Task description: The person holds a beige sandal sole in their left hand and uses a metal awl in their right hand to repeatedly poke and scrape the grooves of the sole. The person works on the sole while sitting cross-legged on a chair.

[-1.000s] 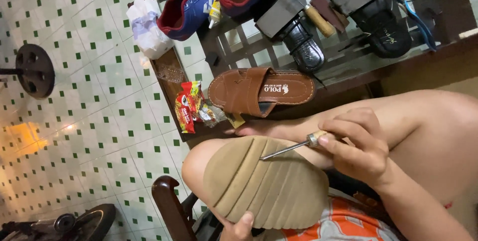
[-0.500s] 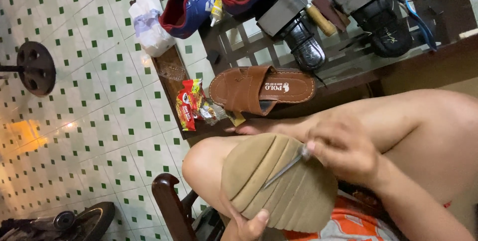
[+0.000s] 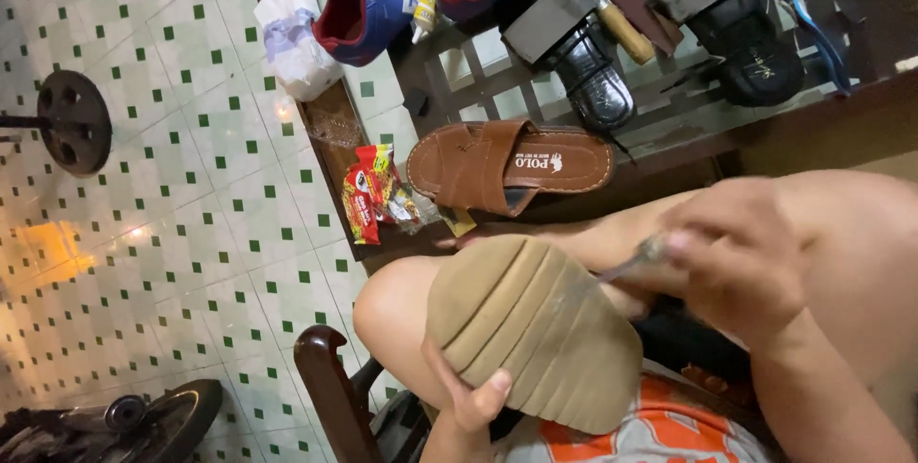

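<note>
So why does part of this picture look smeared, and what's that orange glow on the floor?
Head view: the right hand and its thin metal tool are motion-blurred, while the tan sole in the left hand and the brown sandal look sharp. A warm light glares off the tiled floor at left.

Both arms are bare from wrist to elbow, with no sleeve, watch, ring or band showing on the left hand (image 3: 473, 406) or the right hand (image 3: 741, 257). The right hand is blurred, so its fingers cannot be told apart; the left thumb shows a short, plain nail. The knee (image 3: 397, 315) and thigh are bare too. Just beside that knee, lower in view, lie the orange and grey patterned shorts (image 3: 660, 434).
</note>
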